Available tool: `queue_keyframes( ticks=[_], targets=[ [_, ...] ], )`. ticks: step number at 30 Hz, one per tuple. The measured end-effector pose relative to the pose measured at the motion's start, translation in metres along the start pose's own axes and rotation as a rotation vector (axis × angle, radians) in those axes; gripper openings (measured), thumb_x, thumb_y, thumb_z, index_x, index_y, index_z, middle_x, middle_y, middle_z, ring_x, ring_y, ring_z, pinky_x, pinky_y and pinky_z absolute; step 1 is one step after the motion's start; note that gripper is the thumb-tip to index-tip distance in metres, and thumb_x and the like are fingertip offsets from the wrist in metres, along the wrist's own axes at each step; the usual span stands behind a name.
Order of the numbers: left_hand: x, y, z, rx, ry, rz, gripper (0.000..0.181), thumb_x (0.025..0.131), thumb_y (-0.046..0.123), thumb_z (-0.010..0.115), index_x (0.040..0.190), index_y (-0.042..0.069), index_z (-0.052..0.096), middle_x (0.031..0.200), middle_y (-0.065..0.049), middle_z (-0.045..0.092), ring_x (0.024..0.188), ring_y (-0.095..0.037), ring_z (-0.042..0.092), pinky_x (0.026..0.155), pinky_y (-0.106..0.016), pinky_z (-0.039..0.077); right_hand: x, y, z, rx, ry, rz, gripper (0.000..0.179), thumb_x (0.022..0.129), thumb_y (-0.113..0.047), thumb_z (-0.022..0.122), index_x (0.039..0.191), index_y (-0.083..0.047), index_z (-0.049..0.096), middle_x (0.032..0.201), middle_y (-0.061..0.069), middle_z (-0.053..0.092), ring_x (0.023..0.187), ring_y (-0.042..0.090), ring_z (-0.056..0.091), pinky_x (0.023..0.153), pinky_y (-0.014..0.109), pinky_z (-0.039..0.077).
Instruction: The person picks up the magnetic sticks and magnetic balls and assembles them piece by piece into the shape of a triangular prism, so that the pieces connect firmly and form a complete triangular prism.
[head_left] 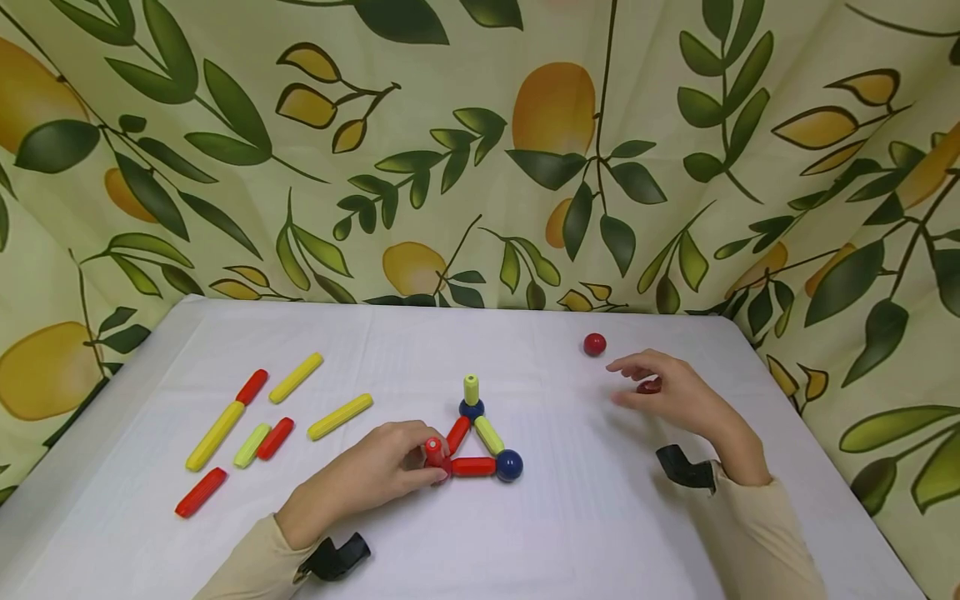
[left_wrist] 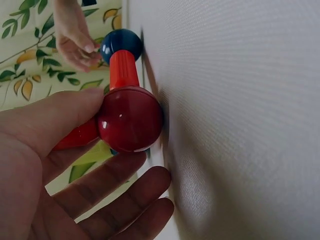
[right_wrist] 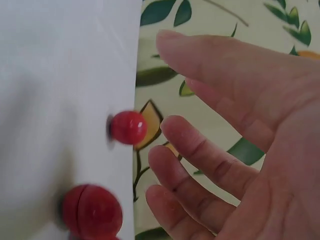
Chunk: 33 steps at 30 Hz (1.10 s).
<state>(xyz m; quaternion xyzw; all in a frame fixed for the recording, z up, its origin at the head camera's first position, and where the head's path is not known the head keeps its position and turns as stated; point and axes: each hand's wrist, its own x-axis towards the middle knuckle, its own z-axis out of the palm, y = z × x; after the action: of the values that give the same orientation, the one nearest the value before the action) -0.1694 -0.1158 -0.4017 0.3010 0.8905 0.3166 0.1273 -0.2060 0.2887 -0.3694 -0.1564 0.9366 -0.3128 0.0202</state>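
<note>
Left sleeve [head_left: 251,565] lay foremost, its left hand [head_left: 363,467] gripping a triangular frame [head_left: 487,432]

It sat near the middle of the white-covered desk [head_left: 585,533]. Thumb and fingers of the left hand were curled about the red corner ball [head_left: 442,473] and the upright red rod [head_left: 432,447] set on it. From that corner, a front red rod [head_left: 474,467] reached the near blue ball [head_left: 509,465], and a back red rod [head_left: 457,435] led to the far blue ball [head_left: 471,409], which bore an upright yellow-green rod [head_left: 471,389].

Over the right side, the right hand [head_left: 678,396] hovered with fingers relaxed and parted, holding nothing. One loose red ball [head_left: 595,344] lay beyond its fingertips; a second red ball [head_left: 649,387] was partly hidden by the hand. The right wrist view showed both apart from the fingers.

At far left lay three yellow rods [head_left: 296,377], three loose red rods [head_left: 201,492] and a short yellow-green rod [head_left: 252,445]. Behind hung a leaf-patterned curtain [head_left: 420,192].
</note>
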Motion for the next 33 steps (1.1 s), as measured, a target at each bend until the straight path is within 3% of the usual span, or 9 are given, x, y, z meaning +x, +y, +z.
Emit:
queue_keyframes(
  ticks=[9,17,27,33],
  targets=[
    [0.001,-0.002,-0.001,0.002,-0.013,0.015,0.025,0.082,0.021,0.082,0.102,0.019,0.067,0.088,0.013,0.059,0.081,-0.008,0.054,0.072,-0.02,0.049,0.0,0.019,-0.004,-0.025,-0.006,0.053,0.041,0.081,-0.015,0.081,0.118,-0.003,0.068,0.116,0.017,0.065,0.099,0.028,0.062,0.082,0.031,0.054],
    [0.001,-0.003,0.0,-0.01,-0.027,0.001,0.025,0.082,0.022,0.082,0.102,0.02,0.067,0.089,0.014,0.06,0.082,-0.009,0.054,0.073,-0.021,0.049,-0.001,0.028,-0.002,-0.073,-0.033,0.091,0.036,0.079,-0.003,0.08,0.114,-0.002,0.07,0.111,0.019,0.066,0.094,0.026,0.06,0.077,0.026,0.051],
    [0.001,-0.003,0.0,-0.013,-0.03,-0.001,0.027,0.083,0.022,0.081,0.105,0.019,0.067,0.09,0.014,0.061,0.083,-0.008,0.054,0.073,-0.02,0.048,0.006,0.022,0.011,-0.036,-0.084,0.143,0.035,0.079,-0.001,0.078,0.113,0.0,0.068,0.11,0.021,0.066,0.093,0.029,0.062,0.081,0.041,0.056],
    [0.0,-0.004,0.0,-0.022,-0.056,-0.01,0.029,0.084,0.023,0.08,0.108,0.02,0.066,0.093,0.015,0.061,0.087,-0.008,0.054,0.077,-0.023,0.049,0.011,0.018,0.02,-0.031,-0.082,0.117,0.036,0.08,-0.005,0.079,0.114,-0.001,0.068,0.109,0.019,0.067,0.091,0.027,0.064,0.078,0.038,0.056]
  ],
)
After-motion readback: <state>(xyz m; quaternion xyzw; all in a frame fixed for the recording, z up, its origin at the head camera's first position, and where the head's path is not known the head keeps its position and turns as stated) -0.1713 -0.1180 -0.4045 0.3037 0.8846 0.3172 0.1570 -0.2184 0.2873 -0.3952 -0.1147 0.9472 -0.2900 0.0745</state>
